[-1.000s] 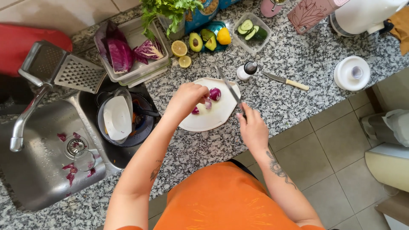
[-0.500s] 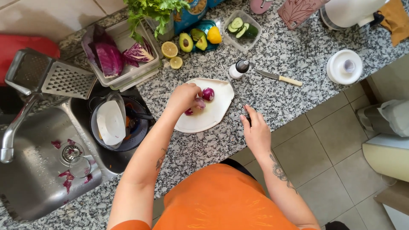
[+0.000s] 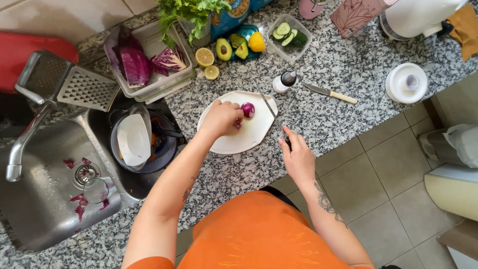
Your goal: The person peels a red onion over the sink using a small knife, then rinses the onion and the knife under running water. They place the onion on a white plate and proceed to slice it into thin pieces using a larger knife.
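Onion point(image 3: 247, 109), round, purple, pinned by left hand point(image 3: 220, 118); right hand point(image 3: 298, 155) grips knife point(image 3: 271, 110).

Single head-worn camera, looking almost straight down from above the person's orange-shirted chest. Speckled grey granite desk point(image 3: 343, 65) fills the upper frame, its long edge running from 8 to 2 o'clock. White rounded cutting board point(image 3: 249, 134) sits near centre, at arm's reach. Steel sink point(image 3: 30, 219) at 8 o'clock; tiled floor point(image 3: 388, 169) at 4 o'clock. Only one view, nothing shared.
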